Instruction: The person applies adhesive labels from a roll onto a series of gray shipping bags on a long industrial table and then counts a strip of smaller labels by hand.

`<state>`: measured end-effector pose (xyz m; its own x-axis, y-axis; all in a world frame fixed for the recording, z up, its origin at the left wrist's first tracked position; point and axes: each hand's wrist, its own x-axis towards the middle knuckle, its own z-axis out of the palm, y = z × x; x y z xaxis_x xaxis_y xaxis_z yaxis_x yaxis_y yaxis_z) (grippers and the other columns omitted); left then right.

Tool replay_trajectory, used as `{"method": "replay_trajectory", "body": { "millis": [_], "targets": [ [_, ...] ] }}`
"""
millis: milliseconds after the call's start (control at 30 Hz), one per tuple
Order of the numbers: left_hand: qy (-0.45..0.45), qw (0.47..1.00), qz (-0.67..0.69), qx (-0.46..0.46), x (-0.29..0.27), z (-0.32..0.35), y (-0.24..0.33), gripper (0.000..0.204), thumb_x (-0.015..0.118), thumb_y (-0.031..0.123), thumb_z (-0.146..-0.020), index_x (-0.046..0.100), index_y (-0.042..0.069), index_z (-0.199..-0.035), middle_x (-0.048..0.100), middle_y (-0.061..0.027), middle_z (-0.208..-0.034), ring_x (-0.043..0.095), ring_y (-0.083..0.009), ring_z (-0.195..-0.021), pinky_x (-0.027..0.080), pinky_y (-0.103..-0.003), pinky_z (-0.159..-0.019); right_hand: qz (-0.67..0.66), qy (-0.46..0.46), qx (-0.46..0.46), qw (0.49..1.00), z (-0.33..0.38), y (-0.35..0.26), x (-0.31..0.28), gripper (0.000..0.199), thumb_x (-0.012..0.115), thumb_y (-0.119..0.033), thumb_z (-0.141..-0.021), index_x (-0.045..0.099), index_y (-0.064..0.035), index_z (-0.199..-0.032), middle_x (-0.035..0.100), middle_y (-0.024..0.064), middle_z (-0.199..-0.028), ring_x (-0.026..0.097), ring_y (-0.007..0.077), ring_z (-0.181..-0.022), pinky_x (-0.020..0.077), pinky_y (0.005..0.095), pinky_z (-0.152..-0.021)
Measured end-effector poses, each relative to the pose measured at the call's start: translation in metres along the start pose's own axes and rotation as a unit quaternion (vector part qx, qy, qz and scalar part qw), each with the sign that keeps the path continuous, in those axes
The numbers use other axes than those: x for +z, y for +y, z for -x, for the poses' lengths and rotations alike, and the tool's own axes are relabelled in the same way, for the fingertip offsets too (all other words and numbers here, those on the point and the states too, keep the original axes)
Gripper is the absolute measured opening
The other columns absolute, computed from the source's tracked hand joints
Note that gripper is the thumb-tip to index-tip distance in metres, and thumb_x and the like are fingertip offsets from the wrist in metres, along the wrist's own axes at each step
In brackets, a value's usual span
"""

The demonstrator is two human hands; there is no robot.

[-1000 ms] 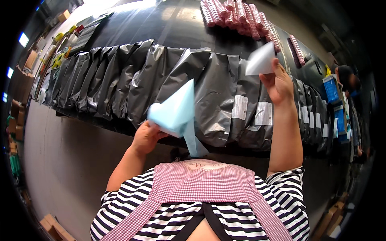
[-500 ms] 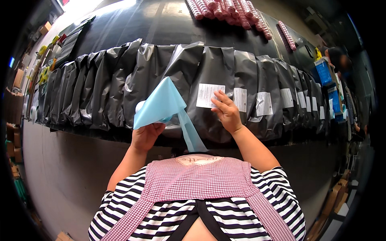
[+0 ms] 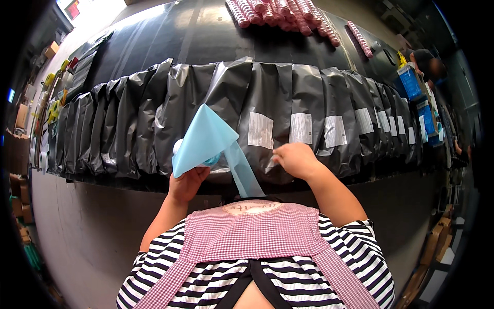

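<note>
The left hand (image 3: 188, 183) gripped a light-blue strip (image 3: 207, 136) before black bags (image 3: 268, 92); one bore a white label (image 3: 261, 130); beside it the right hand (image 3: 298, 160) curled, grip unclear; labelling seemed in hand, the next move needing another label.

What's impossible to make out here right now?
In the head view:
Left hand: some fingers, hidden behind the light-blue sheet.
Right hand: anything within its grip, hidden by its own curled fingers.
Black bags: any contents, hidden by opaque plastic.
Pink-and-white rods: some far ends, cut off by the top edge.
</note>
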<state>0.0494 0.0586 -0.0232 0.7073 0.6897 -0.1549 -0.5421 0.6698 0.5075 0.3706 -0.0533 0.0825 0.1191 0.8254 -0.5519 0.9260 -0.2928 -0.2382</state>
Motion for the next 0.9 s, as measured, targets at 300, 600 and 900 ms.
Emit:
{"method": "replay_trajectory", "body": {
  "millis": [300,600,900],
  "targets": [
    [-0.022,0.999,0.012,-0.02,0.002,-0.005,-0.001,0.047,0.058,0.037,-0.099,0.051,0.013,-0.139,0.06,-0.0073,-0.134,0.061,-0.0261,-0.12,0.049,-0.045,-0.104,-0.065,0.295,-0.058,0.952,-0.092,-0.037,0.067,0.064,0.065,-0.03,-0.088,0.047,-0.0136,-0.147,0.008,0.0132,-0.166,0.001,0.0435,-0.151,0.0149,0.0624,-0.117],
    [0.144,0.989,-0.03,0.009,0.056,0.004,0.034,0.053,0.057,0.037,-0.1,0.048,0.002,-0.139,0.056,-0.0141,-0.134,0.055,-0.0322,-0.124,0.046,-0.051,-0.104,-0.15,0.56,-0.26,0.772,-0.004,-0.055,-0.019,0.024,0.056,-0.017,-0.095,0.068,-0.0052,-0.111,0.07,0.0161,-0.111,0.069,0.0312,-0.093,0.0549,0.0378,-0.083],
    [0.029,0.993,-0.036,-0.105,0.083,0.011,0.049,0.052,0.061,0.037,-0.098,0.052,0.001,-0.135,0.062,-0.0114,-0.125,0.06,-0.022,-0.115,0.049,-0.039,-0.099,0.221,0.442,-0.437,0.751,0.003,-0.106,-0.004,0.047,0.064,-0.023,-0.086,0.058,-0.0192,-0.132,0.05,0.0071,-0.141,0.042,0.0276,-0.14,0.0247,0.0523,-0.119]
  ]
}}
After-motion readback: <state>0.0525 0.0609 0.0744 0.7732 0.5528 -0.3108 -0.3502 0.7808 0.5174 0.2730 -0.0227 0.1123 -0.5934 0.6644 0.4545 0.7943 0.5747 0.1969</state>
